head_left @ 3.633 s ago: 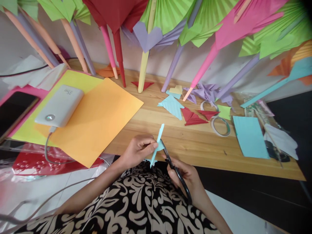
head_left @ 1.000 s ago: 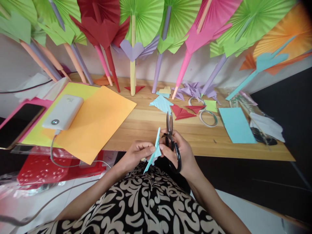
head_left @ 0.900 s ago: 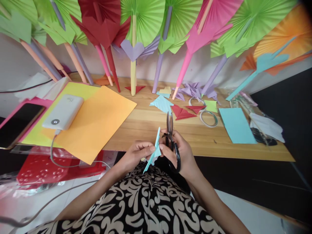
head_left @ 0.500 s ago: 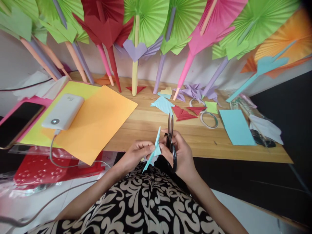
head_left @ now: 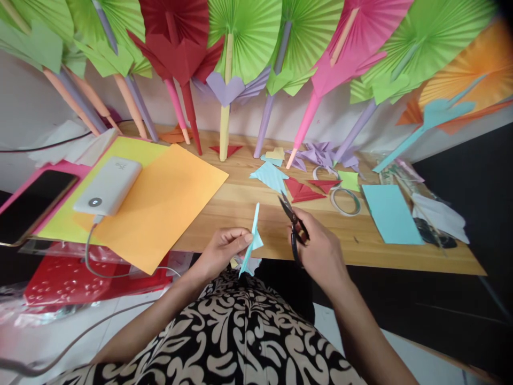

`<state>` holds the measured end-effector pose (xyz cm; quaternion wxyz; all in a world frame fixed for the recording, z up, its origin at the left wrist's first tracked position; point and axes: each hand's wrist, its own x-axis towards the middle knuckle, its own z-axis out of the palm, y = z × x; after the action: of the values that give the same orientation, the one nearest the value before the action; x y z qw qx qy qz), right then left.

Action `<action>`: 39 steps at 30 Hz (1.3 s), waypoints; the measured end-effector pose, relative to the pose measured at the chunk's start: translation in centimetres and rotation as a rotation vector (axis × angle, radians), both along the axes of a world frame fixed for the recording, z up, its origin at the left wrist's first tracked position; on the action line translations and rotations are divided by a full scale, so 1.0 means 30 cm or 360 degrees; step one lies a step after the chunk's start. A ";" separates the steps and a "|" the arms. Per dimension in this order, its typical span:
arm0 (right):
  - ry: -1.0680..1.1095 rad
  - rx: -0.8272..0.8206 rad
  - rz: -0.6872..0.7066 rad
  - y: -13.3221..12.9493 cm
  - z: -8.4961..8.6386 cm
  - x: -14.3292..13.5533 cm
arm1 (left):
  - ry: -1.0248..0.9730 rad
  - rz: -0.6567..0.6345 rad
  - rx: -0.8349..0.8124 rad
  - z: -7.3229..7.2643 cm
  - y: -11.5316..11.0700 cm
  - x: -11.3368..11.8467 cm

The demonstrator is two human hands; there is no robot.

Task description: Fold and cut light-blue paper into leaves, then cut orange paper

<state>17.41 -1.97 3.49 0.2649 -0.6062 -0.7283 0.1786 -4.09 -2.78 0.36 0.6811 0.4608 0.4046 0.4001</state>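
Note:
My left hand (head_left: 224, 250) pinches a folded piece of light blue paper (head_left: 250, 243) between thumb and fingers, over the table's front edge. A small flap sticks out on its right side. To the right, my right hand (head_left: 323, 248) is wrapped round black-handled scissors (head_left: 294, 222), whose blades point up and to the left, apart from the paper. Beyond the scissors lie a pleated light blue paper piece (head_left: 269, 175) and folded red paper pieces (head_left: 302, 190).
Paper fans (head_left: 244, 21) on rolled sticks lean along the wall. At left are orange paper (head_left: 176, 198), a white power bank (head_left: 108, 184) with a cable, and a phone (head_left: 38, 206). Tape rolls (head_left: 345, 201) and a blue sheet (head_left: 393, 214) lie at right.
My right hand has moved right with the scissors, away from the blue paper. The scissors have tilted to the left. My left hand still holds the paper, now turned more upright.

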 end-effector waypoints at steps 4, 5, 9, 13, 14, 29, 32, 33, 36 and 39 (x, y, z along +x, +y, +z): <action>-0.0642 -0.0052 0.0204 0.047 -0.027 0.164 | 0.0121 0.0251 0.0135 0.001 0.041 -0.001; -0.0701 -0.0067 0.0239 0.054 -0.029 0.194 | 0.0113 0.0309 0.0130 0.000 0.050 0.001; -0.0805 0.0138 0.0191 0.058 -0.003 0.218 | 0.0002 0.0447 0.0047 0.003 0.073 0.017; -0.0316 0.0376 0.0163 0.034 0.020 0.097 | -0.0254 0.0510 -0.0105 0.022 0.081 0.038; -0.0138 0.0336 0.0207 0.029 0.017 0.059 | -0.0336 0.0507 -0.0154 0.027 0.082 0.043; 0.0996 -0.0453 0.0180 0.029 -0.058 -0.151 | -0.0644 0.0527 -0.0475 0.024 0.061 0.085; 0.0993 -0.0464 0.0182 0.014 -0.064 -0.151 | -0.0617 0.0617 -0.0430 0.032 0.065 0.078; 0.0998 -0.0475 0.0185 0.008 -0.065 -0.150 | -0.0610 0.0640 -0.0415 0.036 0.068 0.075; 0.1003 -0.0493 0.0202 -0.007 -0.064 -0.146 | -0.0603 0.0668 -0.0366 0.049 0.079 0.063; 0.1000 -0.0505 0.0195 -0.020 -0.058 -0.141 | -0.0627 0.0713 -0.0261 0.062 0.100 0.038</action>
<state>13.18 -2.56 1.74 0.3672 -0.5104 -0.6097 0.4827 -2.95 0.23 2.23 0.6761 0.2173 0.3872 0.5879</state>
